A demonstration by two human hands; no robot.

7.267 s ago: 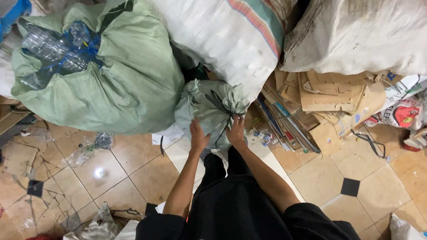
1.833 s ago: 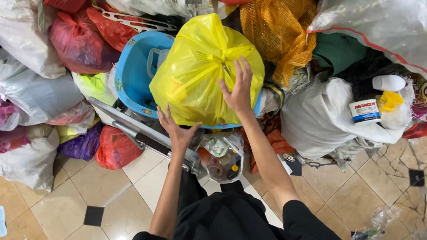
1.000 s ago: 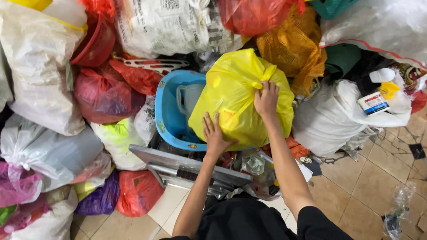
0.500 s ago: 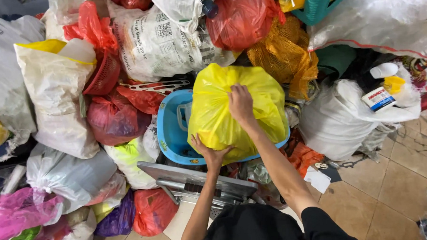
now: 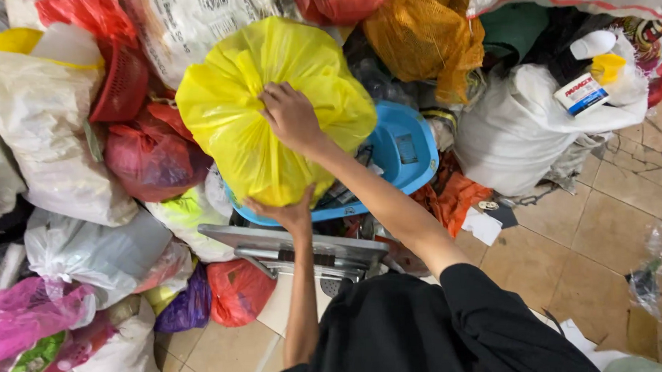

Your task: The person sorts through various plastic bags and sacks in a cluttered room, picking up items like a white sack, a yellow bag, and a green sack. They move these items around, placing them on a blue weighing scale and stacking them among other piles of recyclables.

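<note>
- Head view: my right hand (image 5: 290,118) grips the gathered top of a full yellow plastic bag (image 5: 270,111), fingers curled tight into the bunched plastic.
- My left hand (image 5: 286,212) is under the bag's lower edge, palm up and fingers spread against its underside.
- The yellow bag sits over a blue plastic tub (image 5: 403,150), covering most of it; the tub's rim shows to the right of the bag and below it.
- Just below the tub lies a grey metal platform (image 5: 296,246), close in front of my body.
- To the left of the yellow bag is a red bag (image 5: 150,157), touching it, and beyond that a large white sack (image 5: 47,137).
- Above and to the right hangs an orange mesh sack (image 5: 425,36); further right sits a white bag (image 5: 523,131) on the tiled floor (image 5: 589,228).
- A purple bag (image 5: 188,308) and a pink one (image 5: 27,317) lie at lower left.
</note>
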